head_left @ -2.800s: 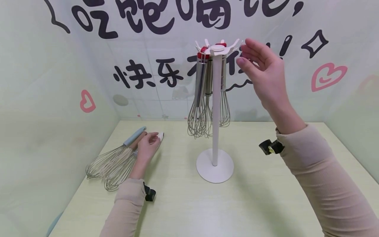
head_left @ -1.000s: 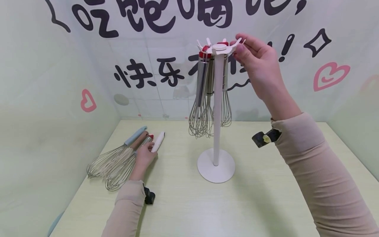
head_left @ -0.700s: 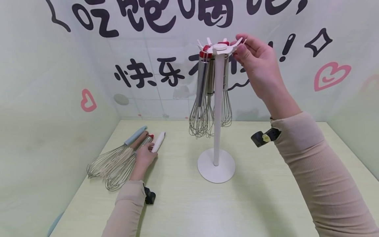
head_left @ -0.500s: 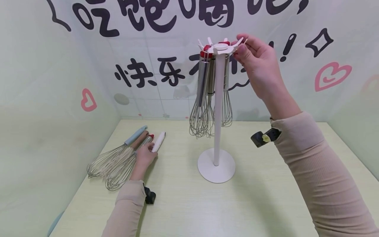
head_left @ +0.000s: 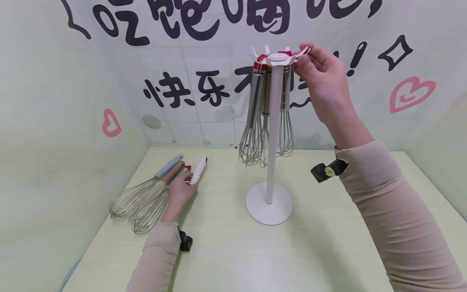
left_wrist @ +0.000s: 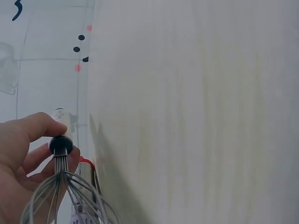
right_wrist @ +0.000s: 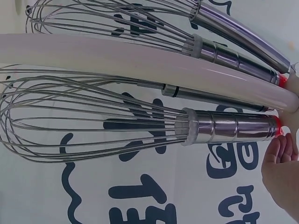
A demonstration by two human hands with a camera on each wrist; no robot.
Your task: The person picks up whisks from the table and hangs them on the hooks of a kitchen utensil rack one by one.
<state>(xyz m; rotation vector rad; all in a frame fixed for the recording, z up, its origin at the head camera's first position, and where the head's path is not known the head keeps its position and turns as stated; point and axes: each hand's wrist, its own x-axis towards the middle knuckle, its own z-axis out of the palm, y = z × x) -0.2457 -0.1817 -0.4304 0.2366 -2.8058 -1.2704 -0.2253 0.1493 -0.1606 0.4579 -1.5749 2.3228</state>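
Note:
My left hand [head_left: 181, 190] pinches a white-handled whisk [head_left: 198, 171] at the lower end of its handle. In the left wrist view its black collar [left_wrist: 60, 144] sits between thumb and fingers, wires trailing below. At the top of a white utensil rack [head_left: 274, 134], my right hand [head_left: 330, 83] grips one of the upturned hooks [head_left: 302, 52] between thumb and fingers. The rack's pole leans slightly to the right. Several steel whisks [head_left: 255, 99] with red-tipped handles hang from its hooks, near the right hand in the right wrist view [right_wrist: 238, 127].
To the left on the pale table [head_left: 219, 251] lie a blue-handled whisk [head_left: 169, 165], a brown-handled whisk [head_left: 174, 172] and a red-tipped steel whisk [head_left: 184, 172], close beside the left hand. A printed cloth backdrop [head_left: 215, 73] stands behind the table.
My right hand has closed on the hook and drawn the rack's top to the right, and the hanging whisks swing. My left hand slid down the white handle, then raised it slightly.

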